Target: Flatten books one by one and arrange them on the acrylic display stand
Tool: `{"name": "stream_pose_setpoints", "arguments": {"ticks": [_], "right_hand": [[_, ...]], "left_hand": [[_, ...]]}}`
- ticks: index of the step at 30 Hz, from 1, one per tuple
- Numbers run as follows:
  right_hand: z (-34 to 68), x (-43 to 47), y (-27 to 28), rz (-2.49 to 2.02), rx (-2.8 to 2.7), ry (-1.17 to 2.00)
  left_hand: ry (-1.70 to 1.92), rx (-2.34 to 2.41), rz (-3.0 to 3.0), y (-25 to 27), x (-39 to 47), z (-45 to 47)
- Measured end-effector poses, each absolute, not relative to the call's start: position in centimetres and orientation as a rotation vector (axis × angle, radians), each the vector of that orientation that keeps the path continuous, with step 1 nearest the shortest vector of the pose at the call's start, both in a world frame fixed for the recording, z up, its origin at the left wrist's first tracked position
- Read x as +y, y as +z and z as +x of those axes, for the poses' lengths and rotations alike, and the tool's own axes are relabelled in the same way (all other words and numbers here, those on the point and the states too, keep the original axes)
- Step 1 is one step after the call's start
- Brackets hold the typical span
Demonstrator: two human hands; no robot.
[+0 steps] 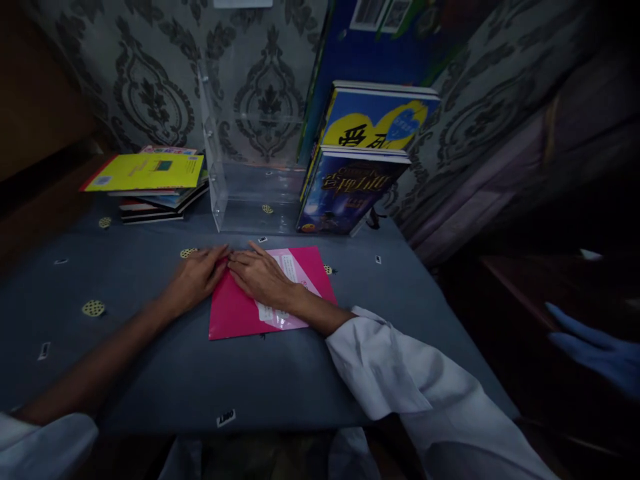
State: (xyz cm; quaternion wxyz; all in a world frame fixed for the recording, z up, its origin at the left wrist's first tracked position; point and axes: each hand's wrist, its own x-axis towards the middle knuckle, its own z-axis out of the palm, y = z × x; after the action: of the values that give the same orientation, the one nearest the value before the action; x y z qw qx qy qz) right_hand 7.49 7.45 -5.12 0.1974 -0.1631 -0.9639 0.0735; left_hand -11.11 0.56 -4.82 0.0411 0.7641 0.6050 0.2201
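Note:
A bright pink book (233,316) with a pale pink and white diagonal panel lies flat on the table. At its upper left corner, my left hand (197,279) has its thumb and fingers closed at the edge; the exact contact is hard to see. My right hand (263,277) rests palm down across the upper part of the cover, fingers stretched out and touching near the left hand. The hands cover part of the book's upper left side.
Behind the book stands a clear acrylic rack (215,173), with a dark blue book (350,190) and a blue and yellow book (375,120) upright at its right. A book stack topped by a yellow book (150,172) sits back left. The grey-blue tablecloth (280,387) has small printed motifs.

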Motion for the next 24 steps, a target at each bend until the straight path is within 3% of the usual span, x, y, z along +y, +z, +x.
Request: {"name": "stream_pose_setpoints", "arguments": {"ticks": [16, 24], "right_hand": [[21.0, 10.6, -6.7, -0.960, -2.498, 0.279], [22.7, 11.4, -7.3, -0.909, -2.379, 0.487]], "left_hand": [[0.404, 1.970, 2.440, -4.1, 0.1, -10.5], [0.310, 1.917, 2.531, -3.6, 0.2, -9.2]]}}
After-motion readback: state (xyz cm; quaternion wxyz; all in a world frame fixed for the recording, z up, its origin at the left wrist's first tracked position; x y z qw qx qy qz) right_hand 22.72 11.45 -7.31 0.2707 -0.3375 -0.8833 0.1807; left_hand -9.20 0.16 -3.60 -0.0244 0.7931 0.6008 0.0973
